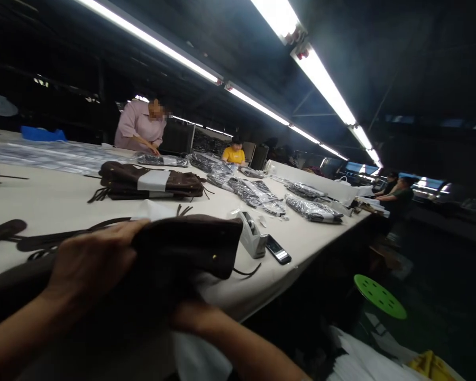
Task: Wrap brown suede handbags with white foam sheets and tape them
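A dark brown leather bag (190,241) with a small brass stud near its corner is held up at the table's front edge. My left hand (95,256) is closed over the bag's upper edge, fingers wrapped round the leather. Below the bag, my right hand (190,315) reaches in under or inside it, its fingers hidden in the dark. Brown straps (43,241) lie on the table to the left. Just behind the bag sits white paper (154,210). Farther back is a folded brown bag (115,177) with a white paper band (153,180) round it.
A tape dispenser (254,238) and a phone (278,250) stand near the edge of the pale table (218,293). Several plastic-wrapped bags (257,196) lie beyond. Two people (140,127) work across the table. A green stool (380,296) is at the right.
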Available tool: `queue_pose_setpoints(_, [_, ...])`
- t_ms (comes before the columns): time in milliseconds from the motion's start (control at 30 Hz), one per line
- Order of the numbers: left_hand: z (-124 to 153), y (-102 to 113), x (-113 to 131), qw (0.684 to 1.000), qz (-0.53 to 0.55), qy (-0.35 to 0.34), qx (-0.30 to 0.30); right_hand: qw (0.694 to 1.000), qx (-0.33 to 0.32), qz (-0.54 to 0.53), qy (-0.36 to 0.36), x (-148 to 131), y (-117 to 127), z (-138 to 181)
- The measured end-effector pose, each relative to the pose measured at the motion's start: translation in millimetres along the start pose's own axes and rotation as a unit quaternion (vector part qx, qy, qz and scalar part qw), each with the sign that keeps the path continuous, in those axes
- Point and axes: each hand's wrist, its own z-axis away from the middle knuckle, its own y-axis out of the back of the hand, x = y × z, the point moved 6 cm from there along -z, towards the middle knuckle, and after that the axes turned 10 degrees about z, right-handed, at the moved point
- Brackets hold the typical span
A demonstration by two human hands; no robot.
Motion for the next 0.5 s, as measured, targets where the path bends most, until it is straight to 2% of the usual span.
queue_pose_setpoints(67, [-28,18,2,0.997,-0.066,0.034,-0.002,0.998,-0.011,-0.058,-0.017,-15,13,-8])
queue_pose_setpoints(133, [-51,28,6,0.995,-0.093,0.03,0.0,0.987,-0.009,-0.143,-0.068,-22,23,-16])
queue_pose_setpoints(200, [-65,31,6,0.994,-0.095,0.044,0.008,0.96,0.013,-0.246,-0.132,-19,27,-15])
queue_pose_setpoints(300, [-68,24,8,0.996,-0.079,0.05,0.013,0.912,0.034,-0.36,-0.191,0,17,9])
queue_pose_setpoints(400, [-58,16,16,0.997,-0.074,0.024,0.0,0.909,0.026,-0.358,-0.212,33,-2,42])
queue_pose_setpoints(500, [-34,6,23,0.996,-0.082,-0.007,-0.023,0.941,0.051,-0.261,-0.21,62,-12,65])
